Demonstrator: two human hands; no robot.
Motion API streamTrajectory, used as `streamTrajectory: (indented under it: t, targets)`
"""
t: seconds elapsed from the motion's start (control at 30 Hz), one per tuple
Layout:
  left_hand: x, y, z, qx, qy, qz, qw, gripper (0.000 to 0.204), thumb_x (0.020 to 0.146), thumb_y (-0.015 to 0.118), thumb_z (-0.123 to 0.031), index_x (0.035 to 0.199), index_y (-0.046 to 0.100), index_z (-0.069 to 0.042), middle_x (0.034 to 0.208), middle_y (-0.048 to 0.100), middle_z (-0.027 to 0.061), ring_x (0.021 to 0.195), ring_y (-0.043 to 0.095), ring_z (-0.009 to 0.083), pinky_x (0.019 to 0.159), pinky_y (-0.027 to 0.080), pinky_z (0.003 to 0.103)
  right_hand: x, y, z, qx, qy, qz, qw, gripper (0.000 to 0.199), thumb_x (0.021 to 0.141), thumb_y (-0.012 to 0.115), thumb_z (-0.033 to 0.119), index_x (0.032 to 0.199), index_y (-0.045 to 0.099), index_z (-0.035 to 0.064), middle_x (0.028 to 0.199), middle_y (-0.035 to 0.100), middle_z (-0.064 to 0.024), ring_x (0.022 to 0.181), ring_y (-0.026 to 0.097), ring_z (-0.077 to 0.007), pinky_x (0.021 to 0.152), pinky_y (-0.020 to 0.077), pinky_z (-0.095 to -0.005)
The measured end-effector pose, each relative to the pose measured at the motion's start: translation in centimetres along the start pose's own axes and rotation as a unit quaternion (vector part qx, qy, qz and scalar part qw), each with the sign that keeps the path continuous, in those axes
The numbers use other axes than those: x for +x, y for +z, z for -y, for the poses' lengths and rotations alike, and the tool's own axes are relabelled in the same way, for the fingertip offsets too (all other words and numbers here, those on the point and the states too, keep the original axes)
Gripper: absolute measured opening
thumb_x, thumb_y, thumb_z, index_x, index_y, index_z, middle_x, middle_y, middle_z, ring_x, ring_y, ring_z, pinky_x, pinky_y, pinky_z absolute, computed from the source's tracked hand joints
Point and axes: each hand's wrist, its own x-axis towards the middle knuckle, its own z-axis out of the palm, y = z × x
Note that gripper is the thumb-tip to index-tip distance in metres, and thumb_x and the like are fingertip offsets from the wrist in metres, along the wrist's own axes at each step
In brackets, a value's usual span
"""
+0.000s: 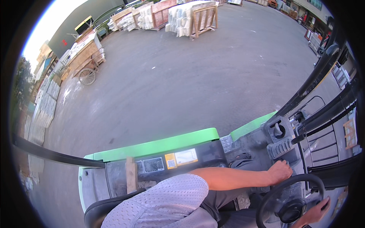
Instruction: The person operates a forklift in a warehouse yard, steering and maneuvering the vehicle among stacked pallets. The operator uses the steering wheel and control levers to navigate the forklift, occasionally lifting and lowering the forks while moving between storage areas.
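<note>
I sit in a forklift with a green body, its black steering wheel (262,205) at the lower right. My left arm, in a light short sleeve, stretches across to the dashboard. My left hand (280,172) is closed in a fist just beyond the wheel rim; what it grips, if anything, is hidden. At the far lower right, my right hand (316,213) is beside the outer wheel rim. Its fingers are extended and partly apart, with a dark gap between them. No held object can be made out there.
Dark mast bars (313,76) rise at the right. A wooden block (131,175) stands beside the seat (95,211). Across the paved yard (159,87) are a wooden two-wheeled cart (81,62), crated pale slabs (182,19) and stacked slabs (47,100) at the left.
</note>
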Motion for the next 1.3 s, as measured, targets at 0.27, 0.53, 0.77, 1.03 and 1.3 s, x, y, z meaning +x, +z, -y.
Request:
streamTrajectory:
  t: [0.27,0.53,0.77,1.03,1.3]
  targets:
    - [-5.0,-2.4,-1.4,-0.039,-0.076,0.007,0.996,0.041,0.099,0.059,-0.031,0.068,0.073,-0.007,0.072,0.073,0.0139,0.068,0.072,0.0338,0.061,0.056,0.046,-12.0,-1.2,10.9,0.139,-0.190,0.132,0.963,0.013,0.099,0.065,0.004,0.107,0.069,-0.0052,0.100,0.067,-0.0179,0.093,0.066,-0.0362,0.084,0.0536,-0.0446]
    - [-9.5,-4.4,-1.8,-0.008,-0.070,0.030,0.997,0.028,0.094,0.060,-0.024,0.075,0.077,-0.011,0.073,0.074,0.0105,0.069,0.074,0.0298,0.058,0.054,0.044,-22.4,-7.5,13.0,0.196,-0.222,0.161,0.941,0.010,0.096,0.066,0.000,0.103,0.067,-0.0068,0.100,0.066,-0.0193,0.093,0.065,-0.0369,0.085,0.0531,-0.0469]
    - [-12.4,-4.1,-1.6,-0.010,-0.072,-0.002,0.997,0.024,0.089,0.062,-0.024,0.074,0.076,-0.012,0.073,0.074,0.0125,0.071,0.075,0.0306,0.060,0.055,0.044,-28.4,-12.2,11.6,0.204,-0.251,0.197,0.926,0.010,0.096,0.066,-0.001,0.106,0.067,-0.0059,0.100,0.065,-0.0187,0.094,0.064,-0.0359,0.084,0.0532,-0.0453]
    - [-20.9,-10.3,-2.0,-0.048,-0.073,-0.049,0.995,0.040,0.099,0.056,-0.028,0.070,0.074,-0.007,0.072,0.073,0.0149,0.071,0.074,0.0336,0.063,0.056,0.046,-35.7,-19.1,15.1,0.207,-0.202,0.199,0.936,0.009,0.095,0.066,-0.003,0.103,0.067,-0.0072,0.100,0.064,-0.0198,0.094,0.063,-0.0370,0.083,0.0522,-0.0476]
    - [-27.1,-18.2,-3.7,-0.035,-0.055,-0.007,0.998,0.038,0.099,0.056,-0.028,0.073,0.073,-0.007,0.074,0.073,0.0135,0.071,0.073,0.0332,0.063,0.057,0.046,-39.1,-24.7,20.0,0.206,-0.234,0.151,0.938,0.010,0.093,0.068,-0.001,0.102,0.069,-0.0062,0.100,0.064,-0.0199,0.095,0.062,-0.0368,0.085,0.0506,-0.0475]
